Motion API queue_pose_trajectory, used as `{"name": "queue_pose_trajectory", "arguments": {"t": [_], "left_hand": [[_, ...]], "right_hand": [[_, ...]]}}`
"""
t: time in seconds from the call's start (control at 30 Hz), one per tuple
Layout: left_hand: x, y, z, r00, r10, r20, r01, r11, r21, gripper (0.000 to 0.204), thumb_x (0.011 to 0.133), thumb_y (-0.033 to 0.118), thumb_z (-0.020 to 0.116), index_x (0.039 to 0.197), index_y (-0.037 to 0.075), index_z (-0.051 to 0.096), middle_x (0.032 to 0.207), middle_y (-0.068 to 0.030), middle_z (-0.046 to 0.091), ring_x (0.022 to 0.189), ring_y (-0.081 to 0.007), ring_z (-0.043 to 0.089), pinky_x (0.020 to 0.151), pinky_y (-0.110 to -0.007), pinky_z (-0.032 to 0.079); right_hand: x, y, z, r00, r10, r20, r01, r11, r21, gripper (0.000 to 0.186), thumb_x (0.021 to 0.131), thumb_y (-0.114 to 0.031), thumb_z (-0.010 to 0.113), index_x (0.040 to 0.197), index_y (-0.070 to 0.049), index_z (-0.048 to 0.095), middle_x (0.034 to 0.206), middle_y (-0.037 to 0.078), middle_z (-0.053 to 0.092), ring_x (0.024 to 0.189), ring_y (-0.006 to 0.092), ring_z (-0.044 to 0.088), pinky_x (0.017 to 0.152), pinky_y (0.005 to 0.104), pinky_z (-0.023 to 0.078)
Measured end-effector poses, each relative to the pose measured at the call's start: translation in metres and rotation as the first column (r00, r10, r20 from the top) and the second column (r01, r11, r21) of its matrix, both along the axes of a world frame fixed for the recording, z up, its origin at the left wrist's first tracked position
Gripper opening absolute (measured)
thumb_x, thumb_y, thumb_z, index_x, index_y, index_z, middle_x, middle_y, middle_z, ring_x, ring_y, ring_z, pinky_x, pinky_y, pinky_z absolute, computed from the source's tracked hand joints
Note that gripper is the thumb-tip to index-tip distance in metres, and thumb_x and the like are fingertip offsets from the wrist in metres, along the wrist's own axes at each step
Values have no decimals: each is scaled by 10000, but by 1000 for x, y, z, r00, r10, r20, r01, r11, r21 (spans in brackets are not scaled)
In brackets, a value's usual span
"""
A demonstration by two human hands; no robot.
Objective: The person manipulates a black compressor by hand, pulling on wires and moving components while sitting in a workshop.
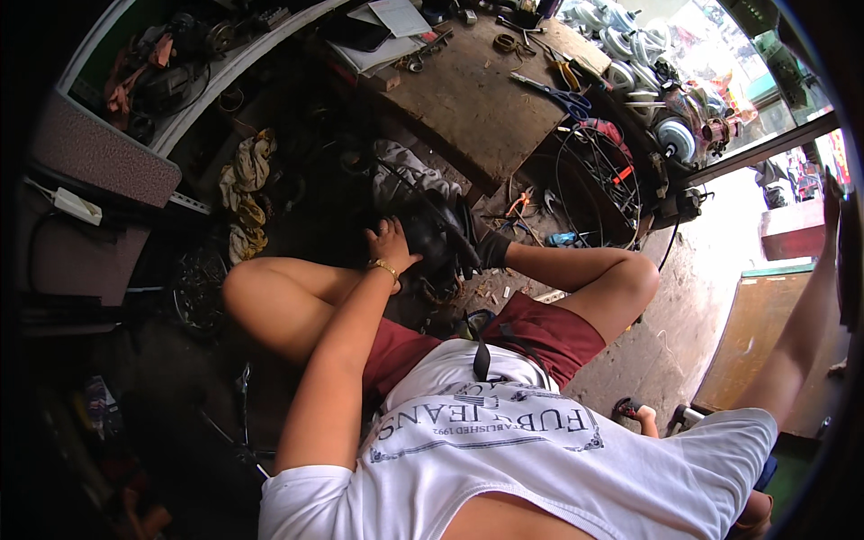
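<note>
My left hand, with a gold-coloured band at the wrist, lies with its fingers apart on a black object between my legs. The object looks like a dark casing with several projecting parts; its exact kind is too dark to make out. A grey cloth lies just beyond it. Far out to the right, my right arm is stretched away from my body. My right hand is at the picture's rim by a dark upright edge, and its fingers are too dim to read.
A low wooden table ahead bears blue-handled scissors, pliers and papers. To its right are looped wire and piled motor parts. A stained rag hangs left; a wooden panel stands right.
</note>
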State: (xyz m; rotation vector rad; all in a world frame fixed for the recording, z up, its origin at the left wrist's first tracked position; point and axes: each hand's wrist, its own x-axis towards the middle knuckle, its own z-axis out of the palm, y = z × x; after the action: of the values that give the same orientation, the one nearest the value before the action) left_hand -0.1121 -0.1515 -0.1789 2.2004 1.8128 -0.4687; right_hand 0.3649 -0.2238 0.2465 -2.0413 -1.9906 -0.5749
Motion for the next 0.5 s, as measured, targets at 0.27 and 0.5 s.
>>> {"name": "queue_pose_trajectory", "arguments": {"t": [0.27, 0.5], "left_hand": [[-3, 0, 13, 998, 18, -53, -21, 998, -57, 1192, 686, 651, 756, 1522, -7, 217, 1529, -130, 360, 1427, -262, 286, 1100, -589, 281], [2, 1, 7, 992, -35, -121, 29, 998, -54, 1177, 669, 504, 837, 1525, 4, 203, 1529, -141, 347, 1428, -277, 290, 1101, -561, 309]], "right_hand": [[-59, 24, -95, 972, 218, -91, -225, 972, -71, 376, 791, -192, 739, 1128, -68, 629, 1077, 166, 633, 981, 321, 601, 832, 400, 478], [-169, -25, -296, 797, 232, -557, -538, 692, -481, 510, 866, -353, 675, 1308, -132, 552, 1304, 184, 512, 1203, 394, 462, 972, 528, 383]]}}
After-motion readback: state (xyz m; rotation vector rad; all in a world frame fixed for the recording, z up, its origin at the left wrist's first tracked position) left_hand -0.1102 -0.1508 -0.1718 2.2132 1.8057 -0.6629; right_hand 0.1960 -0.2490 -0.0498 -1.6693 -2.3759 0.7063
